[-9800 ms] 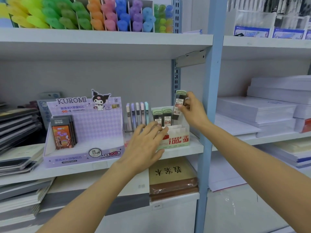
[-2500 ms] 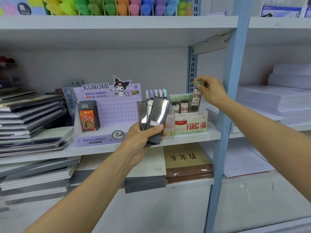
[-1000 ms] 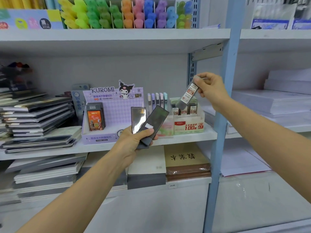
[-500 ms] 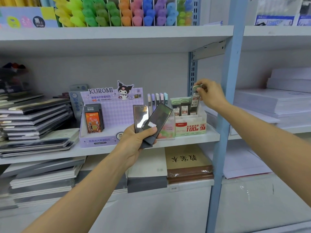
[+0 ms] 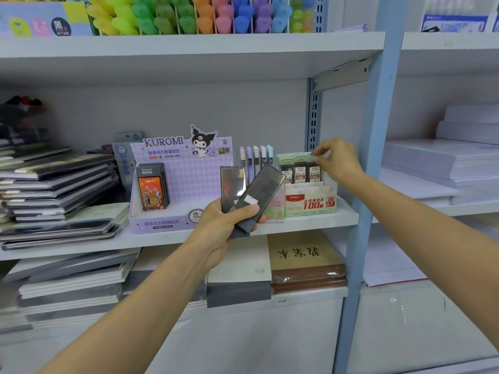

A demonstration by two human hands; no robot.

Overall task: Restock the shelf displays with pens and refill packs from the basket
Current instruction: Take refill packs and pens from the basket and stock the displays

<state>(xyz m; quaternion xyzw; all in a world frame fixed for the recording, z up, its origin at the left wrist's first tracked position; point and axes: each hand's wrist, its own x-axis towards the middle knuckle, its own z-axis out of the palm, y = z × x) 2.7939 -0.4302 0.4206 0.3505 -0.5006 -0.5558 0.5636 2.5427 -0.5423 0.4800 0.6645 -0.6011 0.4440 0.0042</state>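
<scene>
Two flat, dark, glossy plastic refill packs (image 5: pixel 249 193) sit fanned in the left hand (image 5: pixel 224 228), thumb across their lower ends and fingers (image 5: pixel 263 218) curled behind, clamped on them; held upright in front of the white metal shelf (image 5: pixel 189 236), they seem kept ready as the next stock to place. From the single head view, the right hand (image 5: pixel 337 163) reaches to the small white-and-red cardboard display box (image 5: pixel 310 203) at the shelf's right end, beside the pale blue steel upright (image 5: pixel 378 125). Its fingers (image 5: pixel 320 152) are pinched together at the green cap of the rightmost slim lead tube (image 5: pixel 314 171), probably seating it level with its neighbours; whether they grip it or only touch it I cannot tell. The tubes stand upright in a tight row so their red-and-white labels face outward. Just left stands a clear holder of pastel mechanical pencils (image 5: pixel 256 157), then the lilac stepped KUROMI cardboard display (image 5: pixel 183 179), holding a few orange-fronted packs (image 5: pixel 152 190) at its left and mostly bare otherwise, likely where the dark packs belong. No basket shows here.
</scene>
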